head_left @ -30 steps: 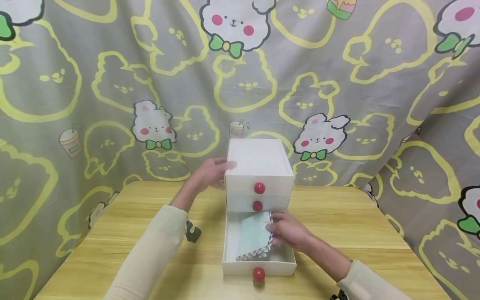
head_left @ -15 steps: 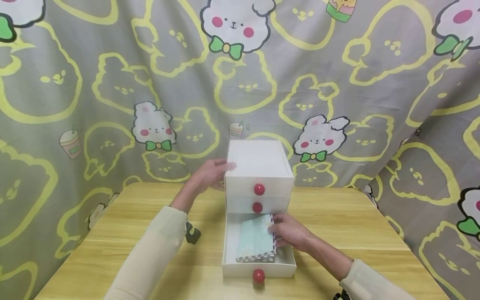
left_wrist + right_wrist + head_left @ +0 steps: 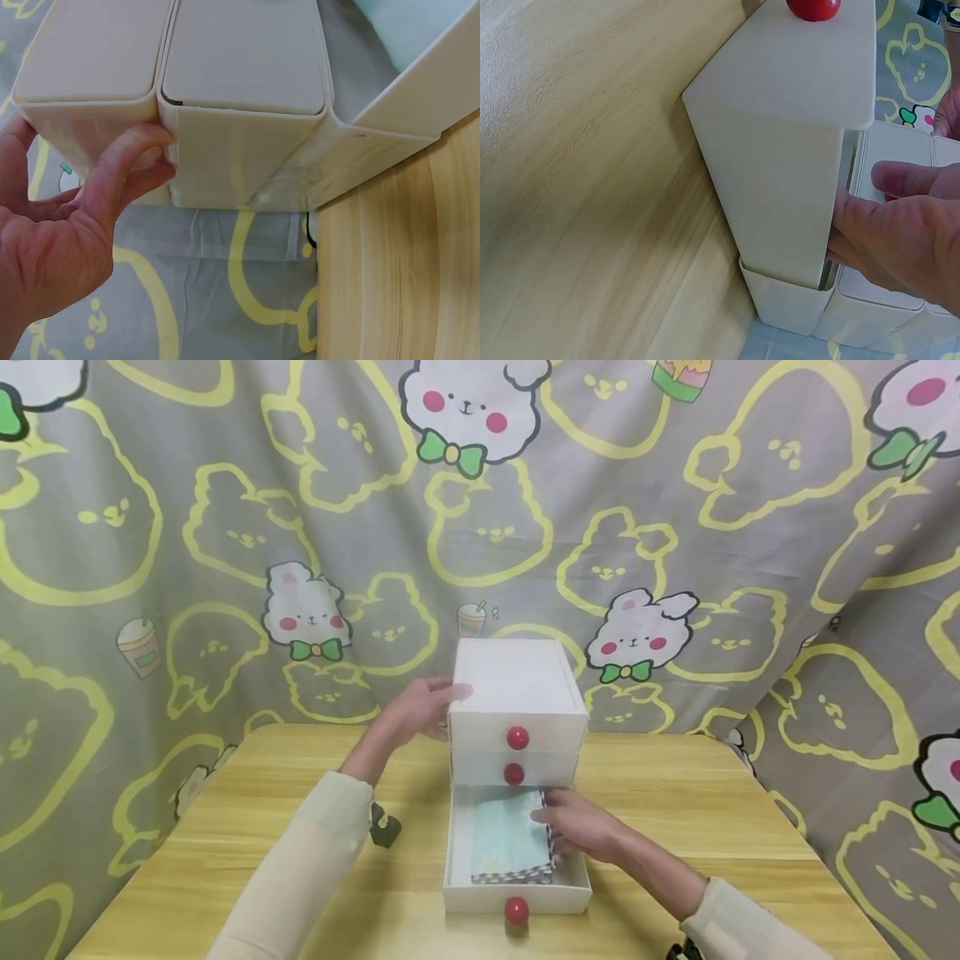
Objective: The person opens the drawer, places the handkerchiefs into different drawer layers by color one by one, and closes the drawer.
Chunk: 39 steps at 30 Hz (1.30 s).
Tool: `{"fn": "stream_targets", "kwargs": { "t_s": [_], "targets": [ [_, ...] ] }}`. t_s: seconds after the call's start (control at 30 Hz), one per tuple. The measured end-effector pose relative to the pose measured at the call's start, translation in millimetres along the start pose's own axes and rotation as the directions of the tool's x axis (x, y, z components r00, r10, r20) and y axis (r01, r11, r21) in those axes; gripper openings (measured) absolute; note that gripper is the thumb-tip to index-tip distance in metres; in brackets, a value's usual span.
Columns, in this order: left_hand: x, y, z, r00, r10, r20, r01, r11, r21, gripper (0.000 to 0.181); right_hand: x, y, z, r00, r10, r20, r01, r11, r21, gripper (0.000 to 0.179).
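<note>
A white cabinet [image 3: 517, 672] with three stacked drawers stands on the table. Its bottom drawer [image 3: 480, 900] is pulled out. Inside lies a folded pale green cloth [image 3: 510, 837] with a checked border; a bit of the cloth [image 3: 427, 26] also shows in the left wrist view. My right hand [image 3: 588, 827] reaches over the drawer's right wall and holds the cloth's right edge, thumb on top; the right wrist view hides its fingertips inside the drawer. Up at the cabinet's top left corner, my left hand [image 3: 416, 708] grips the casing, thumb and finger against its side [image 3: 232, 150].
The wooden table [image 3: 300, 860] extends around the cabinet. A small black object [image 3: 385, 827] shows beside the left sleeve cuff. Behind hangs a grey curtain [image 3: 495, 552] with cartoon prints. Red knobs, such as the lowest knob [image 3: 516, 911], stick out from the drawer fronts.
One second ago the cloth stood tilted in the drawer with its right side raised. It now lies flatter, lower and slightly farther right under my right hand. My left hand keeps its place.
</note>
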<state>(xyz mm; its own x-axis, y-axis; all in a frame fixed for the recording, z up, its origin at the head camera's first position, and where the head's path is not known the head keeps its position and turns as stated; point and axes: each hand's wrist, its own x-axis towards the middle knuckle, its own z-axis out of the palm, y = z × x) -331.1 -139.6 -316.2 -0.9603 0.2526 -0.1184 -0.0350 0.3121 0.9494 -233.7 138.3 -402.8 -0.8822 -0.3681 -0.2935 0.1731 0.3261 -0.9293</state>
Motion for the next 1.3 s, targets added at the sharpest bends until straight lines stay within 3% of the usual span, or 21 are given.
{"fn": "stream_targets", "kwargs": {
  "t_s": [0.37,0.67,0.97,1.3],
  "targets": [
    [0.2,0.8,-1.1,1.000,-0.007,0.011,0.007,1.000,-0.019,0.082,-0.6,-3.5,-1.4,0.997,-0.012,0.077,0.010,1.000,0.026,0.050],
    [0.5,2.5,-0.6,1.000,-0.012,0.008,0.012,1.000,-0.022,0.084,-3.6,-7.9,-4.1,0.997,-0.003,0.075,0.006,1.000,-0.031,0.042],
    [0.1,3.3,-1.1,1.000,-0.018,0.009,0.018,1.000,-0.015,0.083,-6.9,-7.7,-8.1,0.997,-0.032,0.067,0.035,0.998,-0.046,0.070],
    [0.9,2.3,-1.0,1.000,-0.007,0.008,0.007,1.000,-0.003,0.084,-14.7,-11.3,-9.3,0.997,-0.025,0.071,0.027,0.999,-0.031,0.075]
  ]
}}
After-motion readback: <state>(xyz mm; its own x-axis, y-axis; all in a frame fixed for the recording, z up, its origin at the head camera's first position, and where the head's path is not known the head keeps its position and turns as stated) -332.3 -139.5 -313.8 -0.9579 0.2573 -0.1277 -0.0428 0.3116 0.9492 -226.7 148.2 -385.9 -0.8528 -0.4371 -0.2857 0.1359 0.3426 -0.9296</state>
